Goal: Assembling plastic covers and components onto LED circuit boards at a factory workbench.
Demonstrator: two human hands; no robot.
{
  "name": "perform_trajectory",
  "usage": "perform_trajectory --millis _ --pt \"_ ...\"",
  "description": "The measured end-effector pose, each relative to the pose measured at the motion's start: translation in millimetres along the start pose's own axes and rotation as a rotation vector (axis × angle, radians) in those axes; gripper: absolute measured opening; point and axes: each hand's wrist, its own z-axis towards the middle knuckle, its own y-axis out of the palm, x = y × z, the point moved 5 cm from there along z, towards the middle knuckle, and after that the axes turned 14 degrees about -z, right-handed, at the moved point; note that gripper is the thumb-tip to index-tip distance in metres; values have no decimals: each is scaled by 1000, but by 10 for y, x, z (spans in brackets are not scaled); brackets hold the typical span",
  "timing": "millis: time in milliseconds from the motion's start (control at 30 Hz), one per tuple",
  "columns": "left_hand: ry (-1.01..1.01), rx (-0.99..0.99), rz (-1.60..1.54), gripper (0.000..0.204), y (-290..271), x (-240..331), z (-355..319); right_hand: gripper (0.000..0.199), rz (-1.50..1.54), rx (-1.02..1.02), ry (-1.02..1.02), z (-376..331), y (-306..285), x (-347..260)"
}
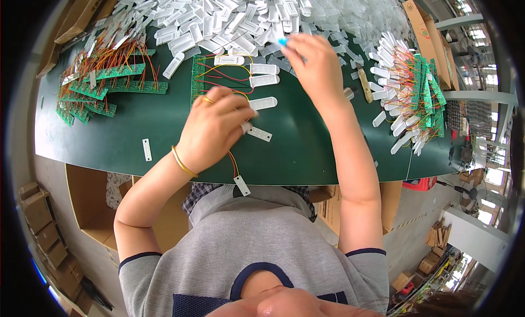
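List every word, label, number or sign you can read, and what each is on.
No text is legible:
Cardboard box, upper right: printed mark, too small.
Lower cardboard box, below the table edge: faint printing, too small.
Green circuit board beyond left hand: pale markings, too small.

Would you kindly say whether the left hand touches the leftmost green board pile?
Apart: the head view shows dark-green tabletop between the left hand and board pile.

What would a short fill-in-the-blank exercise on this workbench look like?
The gold bangle circles the person's ____ wrist.
A small bright ____ spot shows at the right hand.
Green circuit boards are heaped on the tabletop's left and ____ sides.
The opaque plastic housings piled beyond the left hand are ____.
Missing words: left; blue; right; white.
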Motion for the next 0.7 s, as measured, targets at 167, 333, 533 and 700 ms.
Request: perform_trajectory --millis 167,333,533,700 --pt "56 -144 75 35 220 121 -102 12 200 -177 -36 -642 -359 -370" --pt "6 -172 -43 27 214 62 -46 16 139 -243 -17 -1018 -454 -545" --pt "16 -118 -129 23 236 6 73 34 233 -284 69 -1057 -431 -763" --pt "-22 -121 -43 42 216 22 225 25 307 -282 256 -1081 -432 -554"
